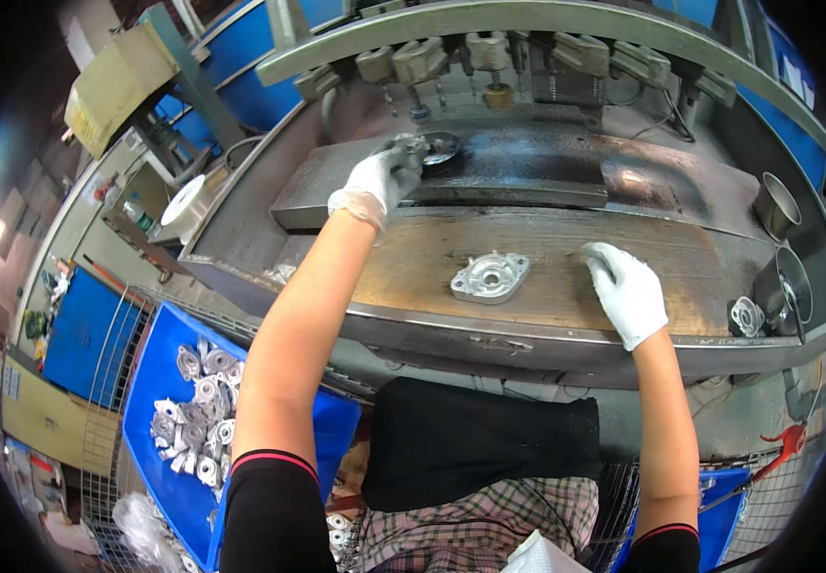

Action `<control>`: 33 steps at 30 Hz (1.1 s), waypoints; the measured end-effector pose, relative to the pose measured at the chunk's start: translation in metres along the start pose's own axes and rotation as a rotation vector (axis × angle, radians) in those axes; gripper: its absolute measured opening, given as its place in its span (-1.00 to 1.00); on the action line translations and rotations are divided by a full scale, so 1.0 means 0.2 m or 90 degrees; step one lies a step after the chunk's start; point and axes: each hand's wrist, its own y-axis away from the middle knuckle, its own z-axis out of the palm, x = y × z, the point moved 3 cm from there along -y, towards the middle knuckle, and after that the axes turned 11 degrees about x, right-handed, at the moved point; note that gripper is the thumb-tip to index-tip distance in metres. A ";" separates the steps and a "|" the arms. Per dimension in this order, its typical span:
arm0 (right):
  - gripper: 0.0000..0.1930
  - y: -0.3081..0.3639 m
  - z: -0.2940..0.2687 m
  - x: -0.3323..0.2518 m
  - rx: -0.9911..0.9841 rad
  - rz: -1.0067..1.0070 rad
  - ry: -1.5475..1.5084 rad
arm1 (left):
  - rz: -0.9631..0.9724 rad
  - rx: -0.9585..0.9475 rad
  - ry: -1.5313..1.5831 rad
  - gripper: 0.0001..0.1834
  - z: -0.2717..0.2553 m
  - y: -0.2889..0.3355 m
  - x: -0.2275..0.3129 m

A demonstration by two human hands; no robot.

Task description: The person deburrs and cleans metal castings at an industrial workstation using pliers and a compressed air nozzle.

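Note:
My left hand point(384, 180), in a white glove, reaches to the raised metal block point(527, 172). Its fingers are closed around a small grey thing that they mostly hide, beside a round dark dish point(441, 148). On the brown work board point(403, 277) lies a silvery cast metal housing point(491, 277), its round bore facing up and an ear at either end. Apart from it, to the right, my white-gloved right hand point(629, 296) hovers over the board. Its fingers are loosely curved with the thumb apart, and nothing shows in them.
A row of metal clamps and spindles point(497, 72) hangs beyond the block. At the right stand metal cups point(778, 205), with another casting point(746, 316) near the board's edge. A blue bin point(145, 382) of castings sits lower left; a red-handled tool point(783, 444) is lower right.

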 end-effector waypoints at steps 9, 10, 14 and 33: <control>-0.88 -0.01 0.02 -0.08 0.021 -0.096 -0.010 | 0.430 0.232 -1.158 -0.54 0.14 0.05 0.06; -0.88 -0.01 0.02 -0.06 0.020 -0.086 -0.004 | 0.427 0.218 -1.162 -0.54 0.18 0.07 0.02; -0.89 -0.01 0.02 -0.09 0.023 -0.108 0.009 | 0.770 0.358 -1.316 -0.73 0.13 0.02 0.05; -0.89 -0.01 0.02 -0.10 0.014 -0.110 0.025 | 0.675 0.230 -1.404 -0.72 0.16 -0.14 0.07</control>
